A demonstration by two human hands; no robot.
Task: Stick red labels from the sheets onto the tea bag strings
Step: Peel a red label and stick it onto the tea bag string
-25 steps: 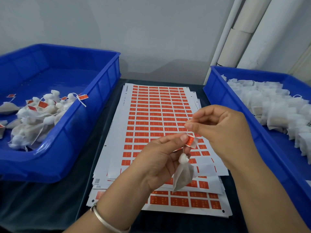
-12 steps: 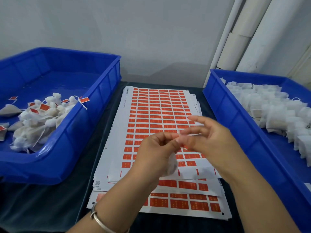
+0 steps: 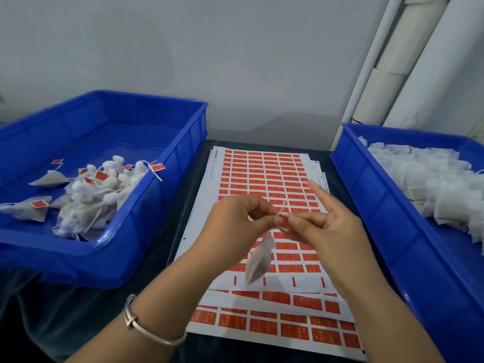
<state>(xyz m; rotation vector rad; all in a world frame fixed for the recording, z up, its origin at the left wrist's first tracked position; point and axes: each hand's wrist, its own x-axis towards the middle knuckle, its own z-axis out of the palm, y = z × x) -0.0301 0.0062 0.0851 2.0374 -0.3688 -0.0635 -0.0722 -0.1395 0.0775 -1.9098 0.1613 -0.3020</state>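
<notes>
A stack of white sheets with rows of red labels (image 3: pixel 264 176) lies in the middle of the dark table. Above it, my left hand (image 3: pixel 235 224) and my right hand (image 3: pixel 322 229) meet and both pinch a red label (image 3: pixel 284 223) folded round a tea bag's string. The white tea bag (image 3: pixel 259 260) hangs blurred below my fingers. My right hand's other fingers are spread out straight.
A blue bin (image 3: pixel 146 231) on the left holds several labelled tea bags (image 3: pixel 89 195). A blue bin (image 3: pixel 379 205) on the right is piled with unlabelled tea bags (image 3: pixel 440 182). White pipes (image 3: pixel 392 61) stand at the back right by the grey wall.
The tea bag, tucked behind my left hand half a second ago, now swings down below the fingers. Both hands stay pinched together at the label.
</notes>
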